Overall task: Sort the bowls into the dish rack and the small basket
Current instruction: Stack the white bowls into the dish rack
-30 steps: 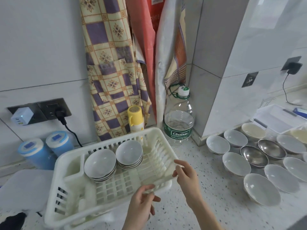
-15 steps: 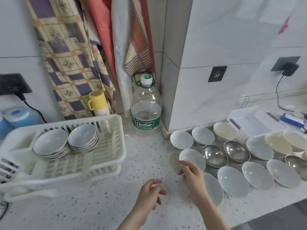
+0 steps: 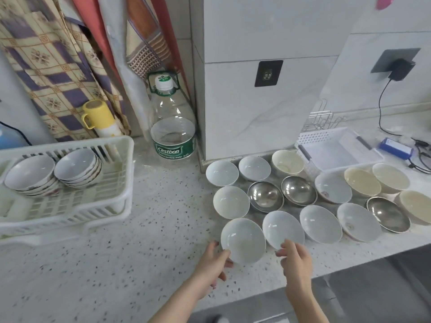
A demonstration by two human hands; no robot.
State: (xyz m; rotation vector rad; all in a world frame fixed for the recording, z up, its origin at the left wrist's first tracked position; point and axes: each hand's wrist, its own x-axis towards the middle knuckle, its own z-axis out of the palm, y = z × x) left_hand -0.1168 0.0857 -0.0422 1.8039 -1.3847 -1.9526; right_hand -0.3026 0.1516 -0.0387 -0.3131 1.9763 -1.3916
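The left hand [image 3: 213, 261] pinches the 7 o'clock rim of the nearest white bowl [image 3: 243, 240]; the right hand [image 3: 295, 255] meets the neighbouring bowl [image 3: 283, 229] at 6 o'clock, grip unclear. The dish rack [image 3: 70, 214] lies at 9 o'clock. Risk: a one-edge lift may tip the bowl against its close-packed neighbours.

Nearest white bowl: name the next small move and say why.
Probably close the left hand on the nearest white bowl and lift it: the hand touches its rim, and the dish rack to the left holds similar stacked white bowls.
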